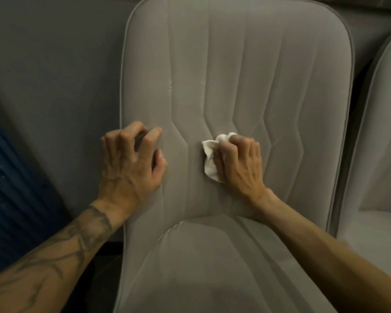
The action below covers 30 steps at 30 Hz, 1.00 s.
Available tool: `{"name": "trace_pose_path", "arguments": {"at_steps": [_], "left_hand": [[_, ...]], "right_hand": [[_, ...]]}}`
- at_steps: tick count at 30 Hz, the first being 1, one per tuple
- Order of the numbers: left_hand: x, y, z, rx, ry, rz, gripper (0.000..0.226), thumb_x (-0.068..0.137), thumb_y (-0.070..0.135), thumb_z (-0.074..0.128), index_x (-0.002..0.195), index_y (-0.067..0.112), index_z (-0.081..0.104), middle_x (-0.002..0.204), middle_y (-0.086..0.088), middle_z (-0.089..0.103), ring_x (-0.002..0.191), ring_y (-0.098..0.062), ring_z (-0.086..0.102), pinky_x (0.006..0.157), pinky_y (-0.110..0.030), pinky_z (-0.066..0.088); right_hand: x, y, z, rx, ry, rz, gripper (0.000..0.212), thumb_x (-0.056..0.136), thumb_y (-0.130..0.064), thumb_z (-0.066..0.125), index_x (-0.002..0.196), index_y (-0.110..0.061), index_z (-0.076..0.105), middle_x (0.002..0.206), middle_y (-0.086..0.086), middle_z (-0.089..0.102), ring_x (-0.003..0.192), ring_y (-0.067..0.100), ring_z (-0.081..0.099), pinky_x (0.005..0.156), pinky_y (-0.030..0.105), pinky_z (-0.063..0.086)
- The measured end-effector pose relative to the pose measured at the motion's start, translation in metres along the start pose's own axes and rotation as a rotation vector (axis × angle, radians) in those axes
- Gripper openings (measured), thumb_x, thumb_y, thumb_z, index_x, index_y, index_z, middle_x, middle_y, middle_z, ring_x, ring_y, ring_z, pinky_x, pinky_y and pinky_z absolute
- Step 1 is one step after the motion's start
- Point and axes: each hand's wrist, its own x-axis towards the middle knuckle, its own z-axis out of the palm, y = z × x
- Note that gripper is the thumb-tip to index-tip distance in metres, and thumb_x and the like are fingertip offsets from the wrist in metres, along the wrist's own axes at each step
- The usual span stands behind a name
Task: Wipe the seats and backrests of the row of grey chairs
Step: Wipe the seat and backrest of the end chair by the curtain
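While the right hand (239, 161) presses the white cloth (210, 164) on the lower backrest (235, 64), fingers clamped on it, the left hand (133, 159) grips the backrest edge with bent fingers. I judge that backrest wiping is in progress; the next move needs firm strokes, and later the seat (212, 267).

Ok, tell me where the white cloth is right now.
Head view: the white cloth is bunched in the right hand, pressed on the lower middle of the backrest, with the left hand gripping the backrest's left edge.
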Motion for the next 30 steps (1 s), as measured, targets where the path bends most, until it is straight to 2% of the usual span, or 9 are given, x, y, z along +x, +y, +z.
{"name": "trace_pose_path", "arguments": {"at_steps": [2,3,6,8,12,18,22,26,30], "left_hand": [[-0.001,0.000,0.000,-0.004,-0.002,0.003,0.040,0.092,0.022,0.061,0.130,0.012,0.053,0.127,-0.013,0.037,0.102,-0.036,0.039,0.086,-0.051,0.037],[-0.001,0.000,0.000,-0.004,0.002,0.004,0.040,0.092,0.021,0.061,0.129,0.012,0.054,0.127,-0.013,0.037,0.102,-0.036,0.039,0.086,-0.051,0.038],[-0.001,0.000,0.000,-0.001,-0.005,-0.010,0.039,0.092,0.021,0.061,0.130,0.013,0.054,0.128,-0.012,0.037,0.103,-0.036,0.039,0.087,-0.052,0.040],[-0.001,0.001,-0.001,-0.007,-0.010,-0.011,0.040,0.092,0.021,0.061,0.130,0.013,0.054,0.128,-0.012,0.037,0.104,-0.036,0.040,0.087,-0.053,0.042],[0.000,0.000,-0.002,-0.007,-0.014,-0.006,0.040,0.092,0.022,0.061,0.130,0.015,0.052,0.128,-0.012,0.037,0.102,-0.036,0.042,0.085,-0.052,0.041],[0.000,0.001,-0.002,-0.009,-0.009,-0.009,0.040,0.092,0.021,0.060,0.130,0.016,0.051,0.128,-0.011,0.037,0.102,-0.036,0.043,0.086,-0.053,0.041],[0.001,0.001,-0.002,-0.006,-0.016,-0.009,0.039,0.093,0.024,0.057,0.131,0.016,0.050,0.127,-0.011,0.037,0.102,-0.036,0.043,0.086,-0.051,0.038],[0.000,0.001,-0.001,-0.003,-0.016,-0.008,0.040,0.093,0.025,0.056,0.131,0.016,0.050,0.126,-0.012,0.037,0.102,-0.035,0.041,0.086,-0.050,0.037],[0.001,0.001,-0.001,-0.001,-0.008,-0.014,0.040,0.092,0.024,0.057,0.131,0.015,0.051,0.126,-0.012,0.038,0.102,-0.035,0.040,0.086,-0.050,0.037]], "right_hand": [[-0.021,-0.013,0.003,-0.001,-0.027,0.039,0.028,0.097,-0.018,0.062,0.122,-0.015,0.048,0.114,0.010,0.044,0.085,0.031,0.047,0.077,0.041,0.037],[-0.037,-0.019,0.002,0.005,-0.088,-0.032,0.026,0.098,-0.018,0.059,0.122,-0.014,0.049,0.114,0.011,0.045,0.083,0.031,0.049,0.075,0.041,0.036],[-0.067,-0.017,-0.008,0.034,-0.344,-0.501,0.021,0.100,-0.016,0.047,0.119,-0.010,0.051,0.110,0.012,0.060,0.078,0.030,0.057,0.075,0.039,0.040],[-0.059,-0.003,-0.011,0.028,-0.404,-0.677,0.023,0.102,-0.015,0.040,0.122,-0.009,0.051,0.109,0.011,0.063,0.082,0.028,0.056,0.076,0.037,0.043],[-0.051,-0.009,-0.005,0.033,-0.278,-0.335,0.023,0.102,-0.018,0.039,0.121,-0.011,0.052,0.113,0.011,0.048,0.080,0.029,0.042,0.072,0.039,0.033],[-0.067,-0.025,-0.005,0.035,-0.393,-0.527,0.023,0.101,-0.017,0.043,0.119,-0.010,0.055,0.105,0.011,0.062,0.078,0.028,0.054,0.073,0.037,0.035],[0.012,-0.005,-0.008,0.077,-0.059,-0.138,0.021,0.100,-0.022,0.053,0.118,-0.013,0.048,0.111,0.011,0.044,0.089,0.032,0.048,0.077,0.042,0.038],[0.074,-0.010,0.002,0.052,0.182,0.220,0.016,0.100,-0.020,0.057,0.110,-0.016,0.047,0.109,0.008,0.048,0.095,0.029,0.047,0.080,0.041,0.039],[0.035,-0.036,-0.001,0.078,0.018,0.068,0.023,0.096,-0.016,0.066,0.110,-0.015,0.047,0.102,0.019,0.062,0.089,0.035,0.056,0.078,0.042,0.043]]}}
